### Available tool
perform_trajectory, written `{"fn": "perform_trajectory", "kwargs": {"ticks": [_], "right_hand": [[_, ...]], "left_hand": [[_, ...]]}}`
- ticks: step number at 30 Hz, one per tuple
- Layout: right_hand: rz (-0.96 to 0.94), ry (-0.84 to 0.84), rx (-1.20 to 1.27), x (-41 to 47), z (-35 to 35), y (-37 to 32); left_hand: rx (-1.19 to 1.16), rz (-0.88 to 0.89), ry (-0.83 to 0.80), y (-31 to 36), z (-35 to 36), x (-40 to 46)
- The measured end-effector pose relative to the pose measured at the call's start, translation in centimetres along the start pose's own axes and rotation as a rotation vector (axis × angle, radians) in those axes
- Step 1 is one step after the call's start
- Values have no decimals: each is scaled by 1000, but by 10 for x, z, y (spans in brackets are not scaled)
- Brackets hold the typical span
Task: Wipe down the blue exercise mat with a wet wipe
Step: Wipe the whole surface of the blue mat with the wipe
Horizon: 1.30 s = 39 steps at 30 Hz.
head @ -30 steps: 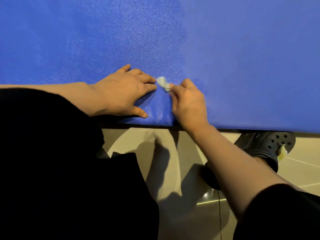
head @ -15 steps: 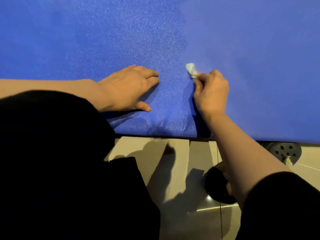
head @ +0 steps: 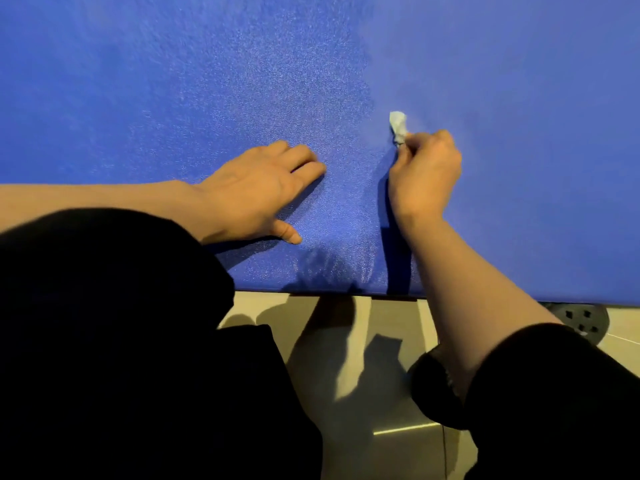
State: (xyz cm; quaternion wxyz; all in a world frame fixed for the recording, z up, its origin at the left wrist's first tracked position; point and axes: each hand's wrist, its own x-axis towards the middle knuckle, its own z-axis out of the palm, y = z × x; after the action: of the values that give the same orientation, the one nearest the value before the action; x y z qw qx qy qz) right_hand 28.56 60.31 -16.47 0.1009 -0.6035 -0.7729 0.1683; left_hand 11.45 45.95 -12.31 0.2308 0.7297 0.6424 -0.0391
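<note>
The blue exercise mat (head: 207, 81) fills the upper part of the head view, its near edge running across just below my hands. My left hand (head: 256, 192) lies flat on the mat with straight fingers, pressing it down. To its right, my right hand (head: 424, 174) has curled fingers and pinches a small crumpled white wet wipe (head: 398, 126), which sticks out above the fingertips and touches the mat. The mat left of the wipe looks shinier and speckled; the part to the right looks matte.
Beige floor tiles (head: 381, 323) show below the mat's edge, crossed by shadows. A black perforated clog (head: 585, 322) pokes out under the mat's edge at the right. My black sleeves and clothing cover the lower left and lower right.
My right hand has carried the wipe away from the left hand's fingertips, farther up the mat and to the right. The left hand stays flat in place.
</note>
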Motion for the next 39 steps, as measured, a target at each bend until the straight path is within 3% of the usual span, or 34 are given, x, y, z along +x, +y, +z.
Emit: {"fn": "perform_trajectory", "kwargs": {"ticks": [2,6,8,14,16,19,21,24,27,29,32,34,39], "right_hand": [[-60,-22,5,-18,7,-20],[-413,-185,84,-48,11,-39],[-462,-200,40,-31,7,-32],[-60,9,35,18,6,-11],[-134,1,47,-2,13,-28],[-435,-123,106,-30,17,-45],[-516,-158,48,-17,18,-37],[-308,-38,7,26,11,-20],[-39,30,26,42,12,-23],[-120,38,99,24,22,-43],[-377,-132,148,2,37,-61],[-461,-100,94,20,37,-57],[-98,34,83,80,24,-45]], "left_hand": [[-1,-15,-26,1,0,1],[48,-12,-95,-1,-2,7],[76,-38,-170,-3,-3,9],[76,-27,-224,-8,-6,9],[70,2,-185,-10,-6,9],[79,92,16,-16,-7,13],[71,99,112,-26,-10,23],[77,59,161,-39,-18,42],[106,-51,68,-44,-25,54],[142,-142,-25,-44,-28,60],[166,-235,-112,-47,-31,70],[173,-247,-153,-51,-33,75],[214,-246,-237,-51,-31,78]]}}
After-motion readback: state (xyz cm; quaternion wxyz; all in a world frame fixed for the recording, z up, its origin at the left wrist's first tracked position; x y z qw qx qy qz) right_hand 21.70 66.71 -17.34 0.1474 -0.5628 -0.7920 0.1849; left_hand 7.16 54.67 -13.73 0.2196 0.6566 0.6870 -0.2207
